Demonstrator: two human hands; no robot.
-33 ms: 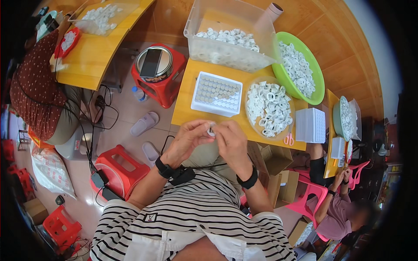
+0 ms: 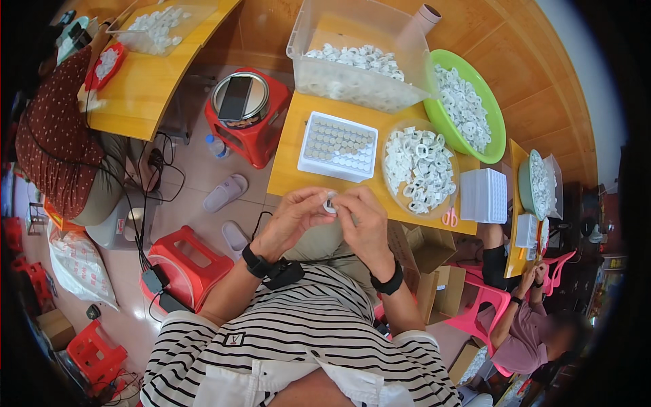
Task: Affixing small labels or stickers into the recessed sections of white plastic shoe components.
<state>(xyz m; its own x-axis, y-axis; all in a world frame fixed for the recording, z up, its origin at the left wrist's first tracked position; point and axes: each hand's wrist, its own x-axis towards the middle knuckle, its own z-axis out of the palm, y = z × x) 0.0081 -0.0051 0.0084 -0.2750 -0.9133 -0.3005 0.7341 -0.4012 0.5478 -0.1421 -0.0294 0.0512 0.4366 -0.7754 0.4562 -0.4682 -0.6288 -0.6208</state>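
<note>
Above my lap, just off the table's near edge, a small white plastic part (image 2: 330, 203) with a dark middle sits between my fingertips. My left hand (image 2: 298, 216) pinches it from the left. The fingers of my right hand (image 2: 363, 222) are closed against its right side and partly cover it. Beyond my hands stands a white compartment tray (image 2: 332, 173), mostly filled with small round greyish pieces; its near right cells look white. To its right, a clear round dish (image 2: 400, 201) holds a heap of white ring-like plastic parts (image 2: 424, 166).
A large clear bin (image 2: 366, 91) and a green basin (image 2: 498, 112) hold more white parts. Pink-handled scissors (image 2: 449, 216) and stacked white trays (image 2: 483, 195) lie at the right. Red stools (image 2: 186, 261) stand left. Two other people sit nearby, at left and right.
</note>
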